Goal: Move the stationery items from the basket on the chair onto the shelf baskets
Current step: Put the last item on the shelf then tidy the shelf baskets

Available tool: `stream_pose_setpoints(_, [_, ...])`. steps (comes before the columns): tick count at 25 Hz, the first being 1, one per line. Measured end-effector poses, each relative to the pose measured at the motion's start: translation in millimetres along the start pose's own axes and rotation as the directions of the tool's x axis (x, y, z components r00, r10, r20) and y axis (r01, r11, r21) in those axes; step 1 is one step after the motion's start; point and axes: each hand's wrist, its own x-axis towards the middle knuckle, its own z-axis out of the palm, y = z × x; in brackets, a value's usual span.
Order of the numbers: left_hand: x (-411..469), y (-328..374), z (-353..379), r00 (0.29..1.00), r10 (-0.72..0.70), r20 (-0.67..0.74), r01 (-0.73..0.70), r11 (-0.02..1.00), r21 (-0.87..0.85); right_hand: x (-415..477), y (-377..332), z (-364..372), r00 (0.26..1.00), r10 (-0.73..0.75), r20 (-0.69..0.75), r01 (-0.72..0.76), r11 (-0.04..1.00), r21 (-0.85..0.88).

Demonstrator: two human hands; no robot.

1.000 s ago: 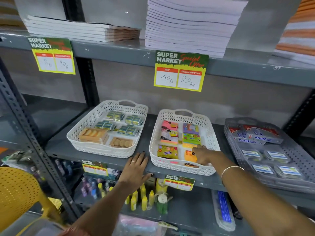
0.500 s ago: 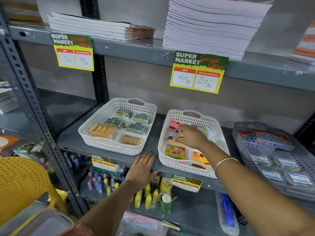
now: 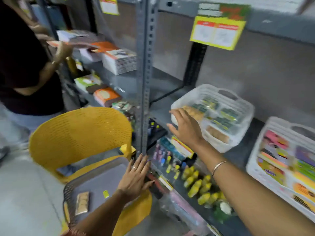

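A grey basket (image 3: 102, 176) sits on the yellow chair (image 3: 80, 133) at the lower left, holding a tan packet (image 3: 82, 202) and a small yellow item (image 3: 106, 194). My left hand (image 3: 136, 176) is spread flat by the basket's right edge, against the shelf post, holding nothing. My right hand (image 3: 185, 128) hovers with fingers apart in front of the left white shelf basket (image 3: 238, 138), empty. A second white shelf basket (image 3: 252, 167) with colourful packets stands at the far right. The view is blurred.
A grey perforated shelf post (image 3: 144, 82) rises between chair and shelves. Yellow bottles (image 3: 199, 186) and small tubes fill the lower shelf. Another person (image 3: 25, 65) stands at the left handling notebooks (image 3: 119, 62). A yellow price tag (image 3: 217, 33) hangs above.
The view has swung left and down, bringing the chair and grey basket into sight. My right hand left the right white basket and moved left. My left hand dropped towards the chair.
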Motion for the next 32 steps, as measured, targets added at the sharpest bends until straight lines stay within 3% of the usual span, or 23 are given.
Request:
stream_pose_setpoints(3, [-45,-60,35,0.99,-0.118,0.071,0.122,0.991,-0.046,28,-53,69,0.99,-0.127,0.068,0.128,0.992,-0.011])
stream_pose_setpoints(7, [-105,-106,87,0.958,-0.164,0.235,0.186,0.98,-0.073,30,-108,171,0.952,-0.181,0.249,0.149,0.979,0.143])
stream_pose_setpoints(12, [-169,-137,152,0.918,-0.139,0.371,0.193,0.975,-0.112,-1,-158,289,0.81,-0.327,0.486,0.229,0.94,0.252])
stream_pose_setpoints(16, [-203,-142,191,0.911,-0.1,0.4,0.162,0.979,-0.125,-24,-187,350,0.696,-0.351,0.627,0.2,0.933,0.3])
stream_pose_setpoints(21, [-232,-139,220,0.915,-0.061,0.4,0.121,0.984,-0.128,-54,-212,400,0.591,-0.449,0.67,0.241,0.891,0.384])
stream_pose_setpoints(25, [-236,-137,227,0.926,-0.094,0.367,0.146,0.982,-0.116,-60,-232,433,0.477,-0.55,0.685,0.374,0.833,0.408])
stream_pose_setpoints(29, [-237,-136,230,0.936,-0.122,0.329,0.177,0.974,-0.142,-55,-256,455,0.32,-0.695,0.643,0.625,0.665,0.408])
stream_pose_setpoints(32, [-237,-137,231,0.936,-0.131,0.326,0.187,0.971,-0.146,-57,-268,467,0.187,-0.732,0.655,0.734,0.548,0.402])
